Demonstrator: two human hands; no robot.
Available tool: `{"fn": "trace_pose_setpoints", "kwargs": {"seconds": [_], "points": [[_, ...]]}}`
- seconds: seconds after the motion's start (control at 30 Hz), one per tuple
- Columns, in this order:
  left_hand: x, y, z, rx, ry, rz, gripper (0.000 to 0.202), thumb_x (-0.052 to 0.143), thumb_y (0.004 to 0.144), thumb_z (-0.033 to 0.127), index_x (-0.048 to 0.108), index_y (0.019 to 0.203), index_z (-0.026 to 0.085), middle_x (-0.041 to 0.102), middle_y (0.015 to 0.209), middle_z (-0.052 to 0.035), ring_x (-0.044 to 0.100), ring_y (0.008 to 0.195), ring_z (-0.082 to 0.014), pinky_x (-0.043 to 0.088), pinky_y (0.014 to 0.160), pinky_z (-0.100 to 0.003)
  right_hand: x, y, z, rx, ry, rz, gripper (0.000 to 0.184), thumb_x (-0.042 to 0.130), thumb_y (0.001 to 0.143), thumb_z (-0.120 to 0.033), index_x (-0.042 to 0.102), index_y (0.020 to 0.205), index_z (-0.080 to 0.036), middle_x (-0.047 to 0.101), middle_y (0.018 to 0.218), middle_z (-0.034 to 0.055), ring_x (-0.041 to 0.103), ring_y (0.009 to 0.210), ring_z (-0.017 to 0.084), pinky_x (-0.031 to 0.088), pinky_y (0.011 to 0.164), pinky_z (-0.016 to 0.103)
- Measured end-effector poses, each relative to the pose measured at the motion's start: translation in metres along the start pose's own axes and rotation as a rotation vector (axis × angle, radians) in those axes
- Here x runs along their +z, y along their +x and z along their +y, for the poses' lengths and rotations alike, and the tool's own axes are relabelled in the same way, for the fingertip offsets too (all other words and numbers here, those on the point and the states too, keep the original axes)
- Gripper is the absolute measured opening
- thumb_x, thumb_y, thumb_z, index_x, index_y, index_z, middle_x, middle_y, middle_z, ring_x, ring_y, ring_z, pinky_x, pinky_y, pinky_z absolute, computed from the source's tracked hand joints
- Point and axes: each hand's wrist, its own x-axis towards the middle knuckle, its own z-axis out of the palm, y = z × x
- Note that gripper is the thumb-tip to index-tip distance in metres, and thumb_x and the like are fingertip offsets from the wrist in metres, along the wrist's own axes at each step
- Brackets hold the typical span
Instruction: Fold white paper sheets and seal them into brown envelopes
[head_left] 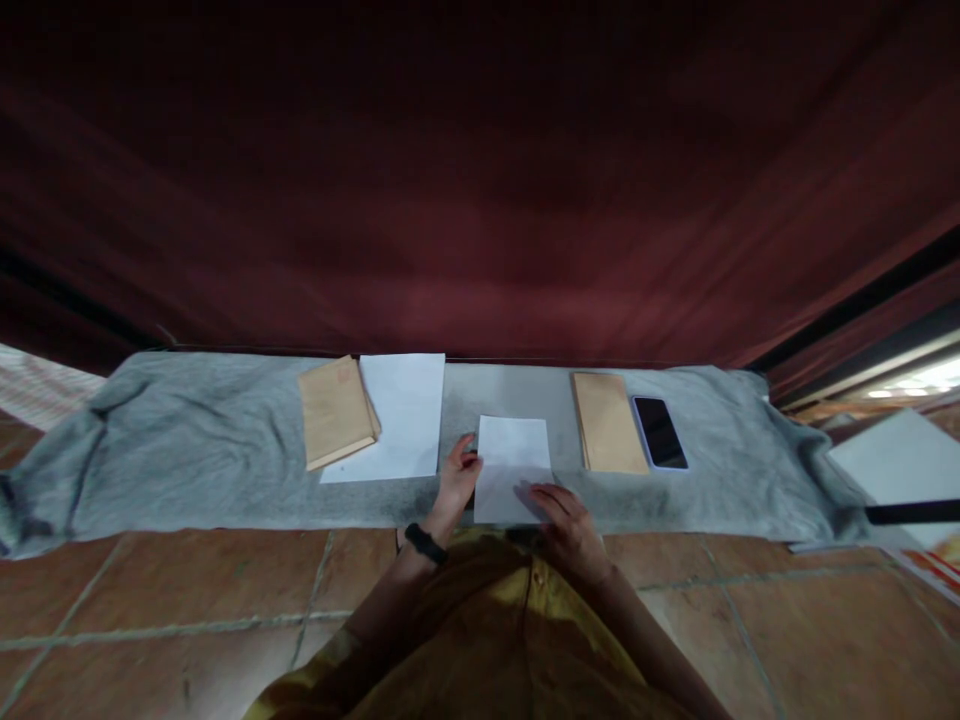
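A small white sheet of paper (pixel 512 455) lies before me on the grey cloth, smaller than the other white paper. At its left edge is my left hand (pixel 456 480), with a dark band on the wrist. Its thumb and forefinger are apart, close to the paper's edge, and I cannot tell whether they touch it. The fingers of my right hand (pixel 568 520) are stretched out over the sheet's lower right part, resting on it. Neither hand grips anything.
Brown envelopes (pixel 337 415) overlap larger white paper (pixel 409 415) on the left. To the right sit a stack of brown envelopes (pixel 613 425) and a phone (pixel 661 433). Grey cloth (pixel 202 450) covers the narrow surface; a dark red curtain-like sheet (pixel 480 200) rises behind it.
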Motion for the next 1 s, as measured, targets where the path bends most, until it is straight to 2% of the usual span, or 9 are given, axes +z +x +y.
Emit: {"fn": "trace_pose_setpoints", "kwargs": {"seconds": [0.1,0.2,0.3,0.4,0.47,0.53,0.6,0.73,1.0], "points": [[0.003,0.004,-0.003,-0.035,0.036,-0.026,0.052,0.068,0.073,0.02,0.065,0.125,0.016,0.07,0.074,0.0018,0.067,0.067,-0.0162,0.056,0.068,-0.029,-0.003,-0.005,0.011,0.085,0.022,0.026,0.064,0.051,0.082,-0.007,0.054,0.145,-0.022,0.063,0.141,0.0098,0.056,0.13,0.026,0.046,0.113,0.046],[-0.004,0.001,-0.007,-0.004,0.046,-0.031,0.045,0.06,0.081,0.022,0.066,0.125,0.017,0.072,0.08,-0.001,0.069,0.071,-0.0182,0.058,0.071,-0.032,-0.002,-0.002,0.023,0.145,0.045,0.077,0.068,0.048,0.076,-0.004,0.058,0.141,-0.021,0.064,0.139,0.0094,0.057,0.13,0.026,0.046,0.113,0.045],[-0.016,-0.008,-0.011,0.103,0.077,-0.068,0.039,0.048,0.09,0.022,0.067,0.125,0.02,0.074,0.102,-0.0063,0.072,0.082,-0.0194,0.06,0.079,-0.036,0.004,0.009,0.034,0.22,0.054,0.14,0.057,0.044,0.08,-0.004,0.065,0.129,-0.021,0.069,0.13,0.0091,0.061,0.124,0.025,0.049,0.109,0.043],[-0.026,-0.018,-0.013,0.289,0.245,-0.144,0.046,0.046,0.085,0.011,0.068,0.124,0.022,0.069,0.124,-0.0083,0.069,0.108,-0.0205,0.055,0.1,-0.04,0.011,0.024,0.043,0.265,0.049,0.18,0.039,0.043,0.091,-0.011,0.069,0.118,-0.02,0.072,0.121,0.0101,0.065,0.117,0.024,0.051,0.105,0.041],[-0.027,-0.022,-0.013,0.366,0.377,-0.153,0.051,0.049,0.082,0.007,0.068,0.127,0.021,0.067,0.13,-0.0087,0.063,0.121,-0.022,0.049,0.11,-0.042,0.015,0.034,0.047,0.295,0.008,0.191,0.029,0.044,0.096,-0.018,0.069,0.111,-0.019,0.073,0.112,0.011,0.066,0.111,0.025,0.052,0.101,0.04],[-0.026,-0.022,-0.011,0.361,0.463,-0.122,0.052,0.055,0.081,0.008,0.065,0.131,0.021,0.068,0.127,-0.0088,0.062,0.122,-0.023,0.05,0.109,-0.042,0.019,0.042,0.05,0.343,-0.06,0.191,0.025,0.045,0.099,-0.025,0.069,0.101,-0.019,0.073,0.102,0.0108,0.066,0.103,0.025,0.052,0.095,0.04],[-0.022,-0.019,-0.009,0.32,0.5,-0.09,0.054,0.062,0.081,0.011,0.063,0.134,0.021,0.07,0.116,-0.0073,0.065,0.113,-0.0227,0.054,0.101,-0.04,0.022,0.048,0.051,0.381,-0.125,0.189,0.024,0.046,0.1,-0.029,0.068,0.096,-0.02,0.072,0.097,0.0102,0.066,0.099,0.025,0.051,0.091,0.039],[-0.013,-0.011,-0.004,0.306,0.541,-0.029,0.051,0.066,0.084,0.016,0.062,0.134,0.022,0.069,0.095,-0.0031,0.067,0.094,-0.0206,0.057,0.091,-0.037,0.03,0.055,0.051,0.412,-0.213,0.212,0.024,0.045,0.101,-0.03,0.066,0.097,-0.018,0.072,0.097,0.0107,0.064,0.097,0.025,0.047,0.091,0.04],[-0.002,-0.006,0.003,0.31,0.671,0.071,0.056,0.059,0.092,0.023,0.051,0.148,0.021,0.07,0.088,-0.0039,0.067,0.089,-0.0234,0.056,0.086,-0.037,0.038,0.066,0.043,0.471,-0.331,0.24,0.036,0.043,0.102,-0.028,0.057,0.133,-0.013,0.072,0.115,0.0163,0.064,0.106,0.028,0.04,0.096,0.042]]}}
